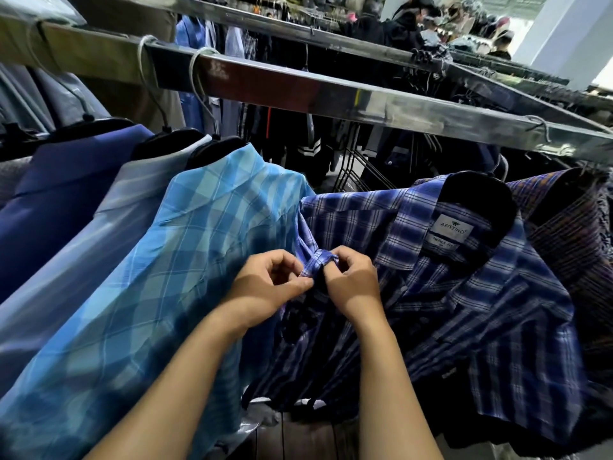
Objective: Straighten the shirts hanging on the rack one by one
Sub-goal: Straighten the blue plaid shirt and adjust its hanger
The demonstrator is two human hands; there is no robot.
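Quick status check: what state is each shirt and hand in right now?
Dark blue plaid shirt: on its black hanger, front edge rolled up.
Light blue checked shirt: hanging from the metal rail.
Left hand: pinches the plaid shirt's rolled edge.
Right hand: pinches the same edge.

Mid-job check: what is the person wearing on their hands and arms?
Nothing visible. The left hand and right hand have no gloves, rings or watch. The left forearm and right forearm are uncovered to the frame's lower edge, with no sleeves in view.

Dim, bluish indoor light, glare on the metal rail point(331, 94), wide-angle bending and blur at edges
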